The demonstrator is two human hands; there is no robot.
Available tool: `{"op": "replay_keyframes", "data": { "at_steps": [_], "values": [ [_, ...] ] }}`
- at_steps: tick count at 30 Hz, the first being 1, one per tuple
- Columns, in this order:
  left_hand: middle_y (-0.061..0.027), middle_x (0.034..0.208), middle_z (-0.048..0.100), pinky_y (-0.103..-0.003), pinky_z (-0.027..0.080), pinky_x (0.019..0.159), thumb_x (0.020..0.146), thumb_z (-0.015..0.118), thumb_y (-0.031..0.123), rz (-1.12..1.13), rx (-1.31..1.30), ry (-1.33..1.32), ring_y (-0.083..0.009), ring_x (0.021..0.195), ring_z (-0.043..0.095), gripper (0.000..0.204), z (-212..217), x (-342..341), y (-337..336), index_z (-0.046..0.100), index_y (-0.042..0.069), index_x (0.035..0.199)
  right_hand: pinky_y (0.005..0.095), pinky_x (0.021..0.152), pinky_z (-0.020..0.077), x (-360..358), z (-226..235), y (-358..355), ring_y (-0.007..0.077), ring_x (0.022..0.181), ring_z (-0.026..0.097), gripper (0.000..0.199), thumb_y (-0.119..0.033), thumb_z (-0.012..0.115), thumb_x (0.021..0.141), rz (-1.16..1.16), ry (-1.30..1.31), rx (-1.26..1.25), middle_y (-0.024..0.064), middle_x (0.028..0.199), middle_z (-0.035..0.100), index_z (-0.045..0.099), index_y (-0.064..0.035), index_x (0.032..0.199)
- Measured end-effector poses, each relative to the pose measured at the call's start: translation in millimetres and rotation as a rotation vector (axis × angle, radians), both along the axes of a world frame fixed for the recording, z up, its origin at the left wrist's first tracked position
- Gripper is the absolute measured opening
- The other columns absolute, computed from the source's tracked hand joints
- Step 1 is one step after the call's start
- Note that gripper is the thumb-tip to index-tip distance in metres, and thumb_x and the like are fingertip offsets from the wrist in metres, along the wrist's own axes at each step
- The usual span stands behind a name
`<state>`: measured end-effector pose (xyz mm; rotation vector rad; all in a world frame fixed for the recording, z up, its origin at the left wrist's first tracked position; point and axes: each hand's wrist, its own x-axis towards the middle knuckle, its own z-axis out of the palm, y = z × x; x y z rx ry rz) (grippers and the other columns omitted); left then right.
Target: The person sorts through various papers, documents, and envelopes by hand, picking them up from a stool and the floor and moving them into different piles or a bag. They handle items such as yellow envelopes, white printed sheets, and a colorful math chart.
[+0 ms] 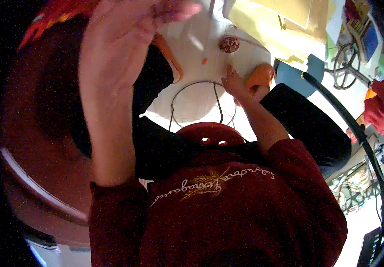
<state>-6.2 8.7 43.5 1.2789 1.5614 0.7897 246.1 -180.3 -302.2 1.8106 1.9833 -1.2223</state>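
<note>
Two hands: right grip (234, 83) empty, fingers extended, just short of a rounded, mottled red-brown object (229, 44) on the pale floor (192, 66); left grip (127, 40) raised left of it, state indeterminable. Yellow sheets (258, 26) right of it; red stool (209, 130) nearer the body.

White cursive lettering (218, 180) across the chest of a dark red top (241, 222), pale characters (373, 252) on a black object (366, 242), near right
</note>
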Motion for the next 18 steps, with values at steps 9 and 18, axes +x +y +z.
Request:
{"op": "replay_keyframes", "data": {
  "at_steps": [9,18],
  "values": [
    [-0.0108,0.092,0.062,-0.029,0.047,0.077,0.084,0.055,0.018,0.085,0.075,-1.152,-0.0192,0.085,0.059,0.024,-12.4,-55.7,-15.3,0.057,0.001,0.101,0.0369,0.079,0.0459,-62.8,130.7,53.7,0.0322,0.087,0.058,0.031,-0.011,0.059,0.074,0.268,0.278,0.026,0.0155,0.099,0.06,0.057,-0.0059,0.105],
    [-0.0084,0.08,0.062,-0.028,0.05,0.065,0.082,0.056,0.011,0.318,0.122,-1.328,-0.017,0.074,0.06,0.016,-3.2,-68.4,-7.7,0.058,0.001,0.094,0.0316,0.078,0.0453,-138.5,510.7,252.1,0.0235,0.088,0.059,0.019,-0.001,0.05,0.083,-0.169,0.606,1.514,0.014,0.095,0.061,0.06,-0.0046,0.098]
  ]
}}
